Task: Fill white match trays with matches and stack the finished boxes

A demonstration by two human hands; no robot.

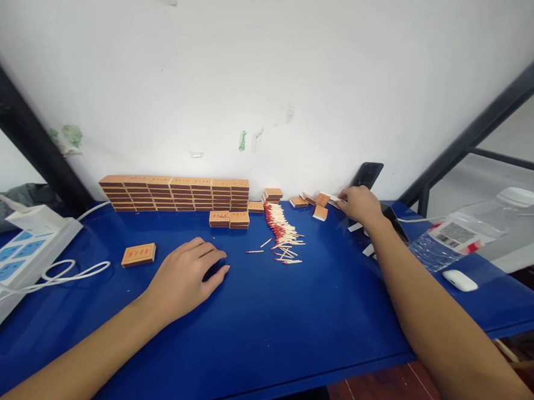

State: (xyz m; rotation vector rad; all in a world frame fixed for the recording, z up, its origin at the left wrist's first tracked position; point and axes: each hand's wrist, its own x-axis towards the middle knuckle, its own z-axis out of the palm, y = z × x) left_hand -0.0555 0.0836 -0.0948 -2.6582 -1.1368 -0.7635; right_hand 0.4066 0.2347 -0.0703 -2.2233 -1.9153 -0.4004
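Observation:
My left hand [184, 278] rests palm down on the blue table [264, 320], fingers loosely stretched, holding nothing. A single orange matchbox [139, 254] lies to its left. My right hand [361, 204] reaches to the far right of the table, fingers pinched on a small white piece among loose matchboxes [320, 212]. A pile of red-tipped matches [282, 231] lies between the hands. A long wall of stacked matchboxes [177, 194] stands against the back wall, with two short stacks [229, 219] in front.
A white power strip [14, 257] with a looped cable [63, 272] lies at the left. A dark phone [366, 174] leans on the wall by my right hand. A clear plastic bag [455, 235] and a white earbud case [459, 280] sit at the right.

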